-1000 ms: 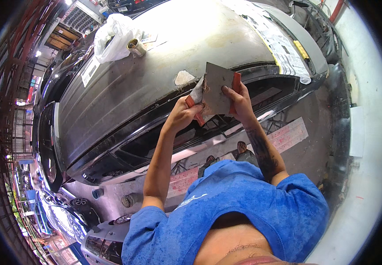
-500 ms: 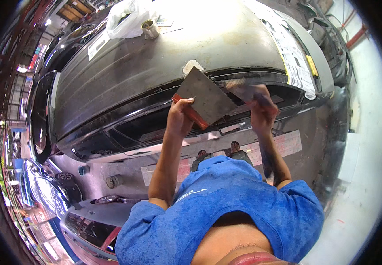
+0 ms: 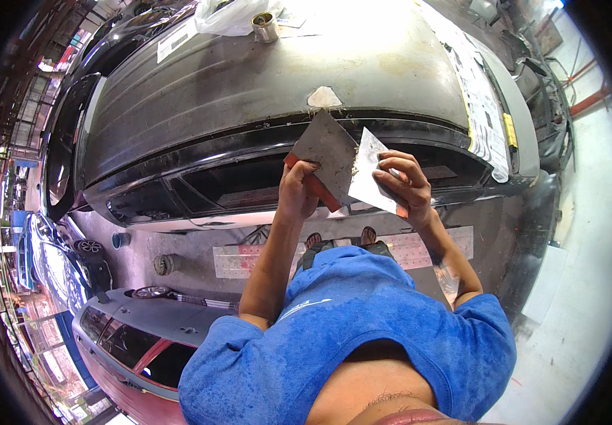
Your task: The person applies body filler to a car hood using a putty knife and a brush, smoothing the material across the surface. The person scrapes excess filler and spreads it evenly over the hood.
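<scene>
My left hand (image 3: 299,190) is closed on the orange-red grip of a wide, dark metal putty spreader (image 3: 325,150), its blade tilted up toward the car roof (image 3: 235,92). In my right hand (image 3: 406,185) is a second putty spreader (image 3: 372,173), with a bright blade and an orange edge showing under my fingers. The two blades meet or nearly meet edge to edge, and pale bits cling along the bright one's edge. Just beyond the dark blade, a pale patch of filler (image 3: 324,97) lies at the roof's near edge.
On the roof stand an open metal can (image 3: 265,27) and a clear plastic bag (image 3: 231,15). Newspaper masking (image 3: 477,106) runs down the right side. Behind me at the lower left is a grey and red car (image 3: 143,340). A perforated pale board (image 3: 426,246) lies by my feet.
My right hand, blurred before, has come left and turned its spreader so the blade faces up beside the other one. My left hand keeps its hold on the dark spreader, with little shift.
</scene>
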A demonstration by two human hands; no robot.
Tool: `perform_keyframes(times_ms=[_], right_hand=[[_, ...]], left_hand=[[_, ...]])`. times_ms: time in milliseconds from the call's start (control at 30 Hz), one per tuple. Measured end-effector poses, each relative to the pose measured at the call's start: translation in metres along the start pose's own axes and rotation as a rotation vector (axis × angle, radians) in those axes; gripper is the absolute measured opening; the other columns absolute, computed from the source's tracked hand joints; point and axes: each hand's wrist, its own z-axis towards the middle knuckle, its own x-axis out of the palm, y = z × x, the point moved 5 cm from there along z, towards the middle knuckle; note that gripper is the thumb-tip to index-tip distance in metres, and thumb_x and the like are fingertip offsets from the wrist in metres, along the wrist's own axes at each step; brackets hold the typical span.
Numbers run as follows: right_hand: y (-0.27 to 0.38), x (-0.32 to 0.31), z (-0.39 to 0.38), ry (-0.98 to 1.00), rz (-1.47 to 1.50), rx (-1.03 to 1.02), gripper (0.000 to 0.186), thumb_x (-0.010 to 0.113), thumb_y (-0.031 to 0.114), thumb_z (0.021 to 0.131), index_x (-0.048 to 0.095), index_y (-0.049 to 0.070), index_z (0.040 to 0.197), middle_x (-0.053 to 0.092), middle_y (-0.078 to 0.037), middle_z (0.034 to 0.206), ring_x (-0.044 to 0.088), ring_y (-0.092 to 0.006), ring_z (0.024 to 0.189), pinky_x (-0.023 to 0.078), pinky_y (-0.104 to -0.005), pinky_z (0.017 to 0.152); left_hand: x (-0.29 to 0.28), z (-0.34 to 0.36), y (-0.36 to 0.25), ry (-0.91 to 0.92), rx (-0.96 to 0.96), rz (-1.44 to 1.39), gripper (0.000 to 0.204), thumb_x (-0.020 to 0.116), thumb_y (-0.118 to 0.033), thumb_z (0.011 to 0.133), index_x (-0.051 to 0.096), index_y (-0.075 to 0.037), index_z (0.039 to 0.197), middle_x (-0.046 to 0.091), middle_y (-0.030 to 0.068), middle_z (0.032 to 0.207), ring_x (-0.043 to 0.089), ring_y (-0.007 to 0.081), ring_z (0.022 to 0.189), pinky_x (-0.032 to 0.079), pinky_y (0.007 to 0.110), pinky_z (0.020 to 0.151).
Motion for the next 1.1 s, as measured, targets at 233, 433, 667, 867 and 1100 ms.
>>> perform_keyframes(times_ms=[233,433,667,867,1100], right_hand=[[-0.009,0.002,-0.006,0.227,0.004,-0.027,0.035,0.064,0.024,0.085,0.068,0.004,0.114,0.059,-0.014,0.111,0.059,-0.0318,0.106,0.051,-0.0400,0.088],[-0.034,-0.010,-0.021,0.175,0.148,0.193,0.048,0.055,0.044,0.092,0.067,0.004,0.117,0.059,-0.015,0.109,0.060,-0.0297,0.102,0.050,-0.0389,0.086],[-0.052,0.000,-0.031,-0.260,1.288,0.740,0.049,0.061,0.030,0.095,0.048,-0.001,0.130,0.053,0.002,0.070,0.048,-0.0075,0.054,0.038,-0.0247,0.050],[-0.043,0.048,-0.043,-0.049,1.228,0.984,0.069,0.059,0.043,0.094,0.039,-0.004,0.141,0.060,-0.007,0.117,0.059,-0.0101,0.098,0.049,-0.0254,0.083],[-0.067,0.080,-0.058,0.037,1.390,1.043,0.061,0.063,0.033,0.094,0.045,-0.004,0.138,0.062,-0.007,0.120,0.061,-0.0106,0.102,0.049,-0.0247,0.089]], left_hand=[[-0.027,-0.019,0.008,-0.087,0.027,-0.069,0.040,0.048,-0.006,0.080,0.052,0.003,0.119,0.061,0.0157,0.113,0.064,0.0302,0.102,0.051,0.044,0.094],[-0.037,-0.032,0.007,-0.019,0.024,-0.151,0.049,0.050,-0.012,0.078,0.050,0.003,0.125,0.061,0.0175,0.117,0.063,0.0316,0.105,0.049,0.045,0.096],[-0.015,-0.032,0.037,-0.060,-0.206,-0.204,0.049,0.054,-0.016,0.075,0.054,0.002,0.121,0.063,0.0157,0.112,0.063,0.0302,0.104,0.049,0.044,0.096],[0.011,-0.017,0.066,-0.001,-0.249,-0.178,0.048,0.052,-0.018,0.075,0.055,0.002,0.119,0.065,0.0157,0.108,0.065,0.0284,0.098,0.052,0.040,0.090],[0.001,0.010,0.031,0.000,-0.053,-0.218,0.049,0.048,-0.013,0.076,0.053,0.003,0.122,0.063,0.0177,0.112,0.064,0.0304,0.102,0.050,0.044,0.095]])
